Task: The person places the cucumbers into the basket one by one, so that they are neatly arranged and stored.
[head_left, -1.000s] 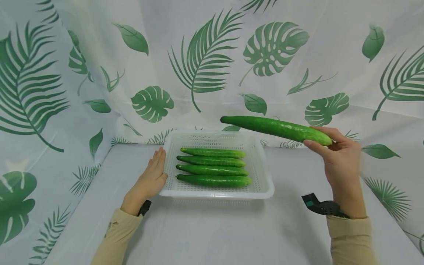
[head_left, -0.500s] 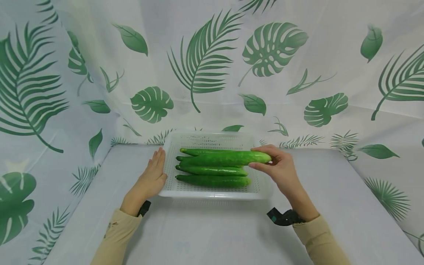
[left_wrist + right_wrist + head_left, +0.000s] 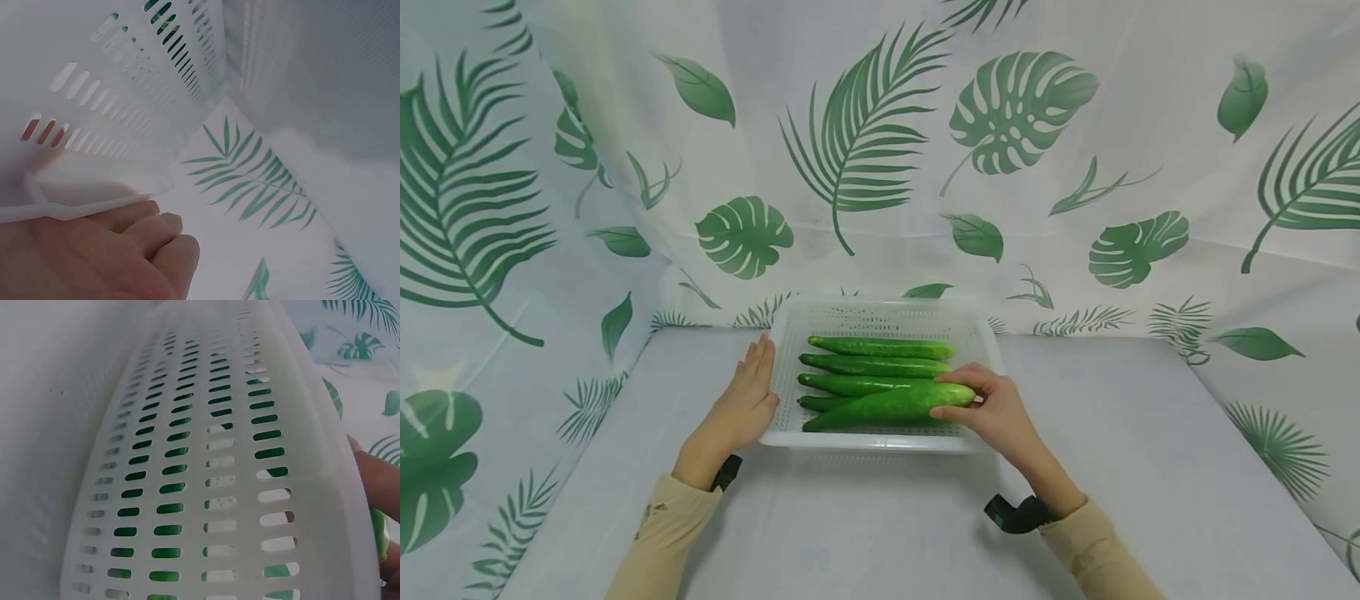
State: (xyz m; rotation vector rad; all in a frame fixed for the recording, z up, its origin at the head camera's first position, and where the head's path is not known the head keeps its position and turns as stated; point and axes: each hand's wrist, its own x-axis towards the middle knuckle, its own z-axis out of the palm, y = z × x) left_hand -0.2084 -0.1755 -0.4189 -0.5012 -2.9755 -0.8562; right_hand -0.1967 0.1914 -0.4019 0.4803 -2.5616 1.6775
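Observation:
My right hand [image 3: 1000, 412] pinches the pale end of a cucumber [image 3: 880, 407] between thumb and fingers. That cucumber slants over the front of the white perforated basket [image 3: 887, 442], partly covering the nearest of several cucumbers [image 3: 880, 347] lying side by side inside. Flat against the basket's left side, the left hand [image 3: 741, 404] touches the rim with straight fingers. In the left wrist view this hand [image 3: 106, 256] sits under the rim, beside the slotted wall [image 3: 81, 44]. The right wrist view shows mostly the basket wall [image 3: 319, 506]; the right hand [image 3: 378, 481] is partly hidden behind the rim.
The basket stands on a pale table [image 3: 880, 525], near a white backdrop [image 3: 880, 125] printed with green leaves. A similar sheet [image 3: 475, 250] hangs on the left. Black bands [image 3: 1018, 514] sit on both wrists.
The right hand has brought the cucumber from the air at the right, over the basket's middle, then down to its front. The left hand and basket have stayed in place.

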